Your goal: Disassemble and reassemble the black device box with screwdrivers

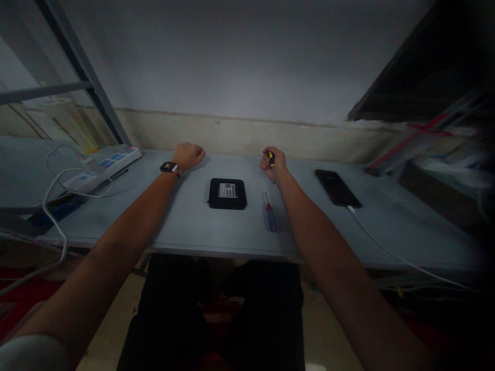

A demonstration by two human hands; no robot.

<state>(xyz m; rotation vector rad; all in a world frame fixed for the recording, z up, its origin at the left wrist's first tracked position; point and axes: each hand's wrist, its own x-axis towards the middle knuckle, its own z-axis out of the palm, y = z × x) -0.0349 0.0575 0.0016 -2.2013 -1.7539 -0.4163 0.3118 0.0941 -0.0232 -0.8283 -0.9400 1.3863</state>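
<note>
Black plastic makes up the box, which lies flat on the grey table with its pale label facing up. It sits squarely in front of the person, probably so that either hand can get to it and the label side stays in reach. The screwdriver lies just to its right, handle towards the body and tip pointing away, an arrangement that would suit a quick pick-up by the right hand.

That hand is closed firmly around a black-and-yellow tool; in this dim light it may be a second driver, since the fist hides most of it. The left hand is curled into a fist with nothing showing in it, a watch on its wrist. The two fists are well apart, both near the wall.

The box lies between the forearms, nearer the body than either hand and touching neither. The phone lies to the right of the right forearm, perhaps put there to leave the middle free, its cable running off the near edge. Far left is the power strip.
</note>
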